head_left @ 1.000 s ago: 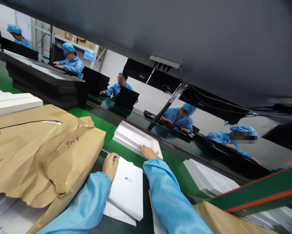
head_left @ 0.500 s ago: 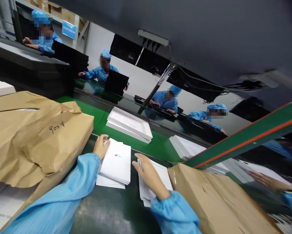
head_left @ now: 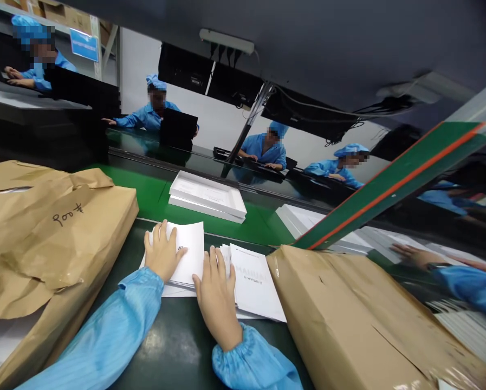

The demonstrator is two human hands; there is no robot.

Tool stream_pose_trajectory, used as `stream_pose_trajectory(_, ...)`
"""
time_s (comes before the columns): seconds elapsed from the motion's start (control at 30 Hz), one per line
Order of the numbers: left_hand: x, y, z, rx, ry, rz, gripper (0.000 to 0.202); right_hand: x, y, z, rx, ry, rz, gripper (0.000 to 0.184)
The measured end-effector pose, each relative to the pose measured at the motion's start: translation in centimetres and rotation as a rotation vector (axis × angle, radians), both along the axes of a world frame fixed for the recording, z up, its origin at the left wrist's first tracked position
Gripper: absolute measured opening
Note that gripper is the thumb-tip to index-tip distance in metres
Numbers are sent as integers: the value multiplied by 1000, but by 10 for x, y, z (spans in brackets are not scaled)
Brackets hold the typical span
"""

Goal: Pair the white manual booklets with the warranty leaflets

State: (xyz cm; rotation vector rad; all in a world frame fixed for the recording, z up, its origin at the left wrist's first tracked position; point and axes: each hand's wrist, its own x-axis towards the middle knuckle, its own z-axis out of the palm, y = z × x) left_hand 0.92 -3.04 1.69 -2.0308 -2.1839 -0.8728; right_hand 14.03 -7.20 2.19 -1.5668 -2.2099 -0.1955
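My left hand point(head_left: 163, 254) lies on a small stack of white booklets point(head_left: 193, 238), fingers spread over its left part and covering some of the printed mark. Between this stack and a second pile is my right hand point(head_left: 217, 298), its fingers stretched out and holding nothing. Its fingertips overlap the right edge of the first stack and the left side of the second; whether they press on either I cannot tell. The second pile, of white manuals point(head_left: 254, 281), has a printed cover on top. A loose white sheet or booklet shows under the left stack.
Torn brown paper packages flank the work surface, one at left point(head_left: 76, 238) and one at right point(head_left: 348, 309). Nested white box trays point(head_left: 208, 197) sit on the green belt point(head_left: 149, 192) ahead. A green post with an orange stripe point(head_left: 389, 187) slants at right. Co-workers sit beyond; one co-worker's hand point(head_left: 415, 254) is at right.
My left hand has moved from the stack's left edge onto its top. My right hand has come left off the manuals, uncovering their printed cover. The view has shifted slightly.
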Motion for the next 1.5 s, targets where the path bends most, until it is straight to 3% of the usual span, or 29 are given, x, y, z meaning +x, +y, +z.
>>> stream_pose_trajectory(0.1,1,-1,3,58,51,-6,43,0,-1,-1,-46,190,102,39)
stream_pose_trajectory(0.2,4,-6,16,117,49,-16,42,6,2,6,-185,569,199,33)
stream_pose_trajectory(0.3,11,-15,33,178,-58,-87,45,16,6,21,-197,925,129,31)
stream_pose_trajectory(0.37,19,-22,41,177,-189,-230,48,21,6,29,-93,1016,72,31)
stream_pose_trajectory(0.47,31,-31,43,60,-559,-563,53,19,0,32,36,861,186,31)
stream_pose_trajectory(0.53,36,-31,40,-43,-885,-664,49,13,-6,32,36,664,346,35)
stream_pose_trajectory(0.63,34,-21,28,-61,-1292,-537,45,9,-9,35,-53,498,479,42)
stream_pose_trajectory(0.73,25,-5,12,7,-1523,-388,45,25,-5,42,-107,431,459,35)
stream_pose_trajectory(0.83,19,5,0,7,-1593,-330,43,58,-2,41,-136,273,225,37)
stream_pose_trajectory(0.93,18,7,-4,-17,-1594,-316,41,92,-5,31,-266,47,-102,55)
stream_pose_trajectory(1.0,19,6,-4,-43,-1601,-320,42,106,-9,26,-366,-71,-197,57)
stream_pose_trajectory(1.13,19,5,-4,-72,-1605,-363,44,108,-17,30,-418,-161,-156,45)
stream_pose_trajectory(1.3,18,5,-5,-84,-1573,-438,46,105,-22,44,-468,-124,-128,30)
stream_pose_trajectory(1.5,17,5,-4,-128,-1587,-472,48,111,-20,43,-427,-32,-115,28)
